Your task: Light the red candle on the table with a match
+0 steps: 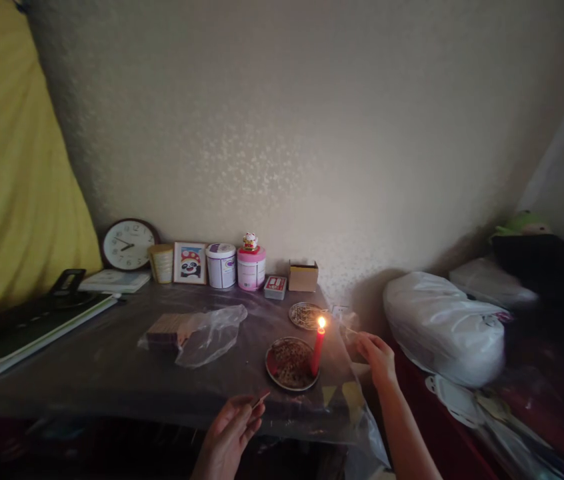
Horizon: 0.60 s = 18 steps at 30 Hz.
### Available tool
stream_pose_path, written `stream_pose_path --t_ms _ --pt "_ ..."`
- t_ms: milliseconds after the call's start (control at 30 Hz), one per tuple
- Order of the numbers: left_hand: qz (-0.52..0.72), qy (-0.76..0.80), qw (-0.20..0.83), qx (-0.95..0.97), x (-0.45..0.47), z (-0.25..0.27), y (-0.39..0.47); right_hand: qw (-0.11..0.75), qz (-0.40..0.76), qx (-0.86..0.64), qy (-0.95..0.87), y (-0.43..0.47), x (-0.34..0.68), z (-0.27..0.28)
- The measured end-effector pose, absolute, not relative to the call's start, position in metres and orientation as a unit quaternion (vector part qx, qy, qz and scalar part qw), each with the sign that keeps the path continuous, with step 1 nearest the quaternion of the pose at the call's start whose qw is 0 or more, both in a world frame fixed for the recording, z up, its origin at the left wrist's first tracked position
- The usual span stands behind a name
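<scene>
A lit red candle [317, 352] stands upright at the right side of a round metal plate [282, 383] covered with dark burnt residue. My right hand [376, 357], to the right of the candle, pinches a thin pale matchstick [351, 329] that points left toward the flame, apart from it. A second round dish [294, 323] behind the candle holds many thin sticks. At the table's front edge, my left hand [231, 430] is closed on a small flat reddish matchbox [261, 400], seen nearly edge-on. Its fingers partly hide the box.
A stack of small boxes [166, 329] lies in clear plastic wrap [215, 333]. Along the wall stand a clock [129, 245], a framed panda picture [190, 263], two canisters [221, 267], a flat tin [275, 287] and an open carton [303, 277]. White bags [442, 327] lie at right.
</scene>
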<state>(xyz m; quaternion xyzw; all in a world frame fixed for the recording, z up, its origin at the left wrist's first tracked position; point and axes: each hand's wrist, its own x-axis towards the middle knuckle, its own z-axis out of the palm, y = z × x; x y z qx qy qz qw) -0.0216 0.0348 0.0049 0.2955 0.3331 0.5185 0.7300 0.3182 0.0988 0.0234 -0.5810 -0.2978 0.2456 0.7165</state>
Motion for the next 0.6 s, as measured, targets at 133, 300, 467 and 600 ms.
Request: stream_pose_path --t_ms 133,300,467,600 --pt "0.509 0.331 0.742 0.283 -0.022 0.000 0.037 0.665 0.238 -0.633 -0.317 0.129 0.313 0.024" --pt "0.510 0.323 0.749 0.274 -0.022 0.001 0.037 0.612 0.220 -0.677 -0.343 0.156 0.304 0.028" --pt "0.492 0.322 0.761 0.274 -0.023 -0.002 0.042 0.586 0.202 -0.700 -0.354 0.173 0.298 0.031" --pt "0.491 0.320 0.765 0.266 -0.022 -0.007 0.044 0.565 0.191 -0.718 -0.359 0.181 0.294 0.031"
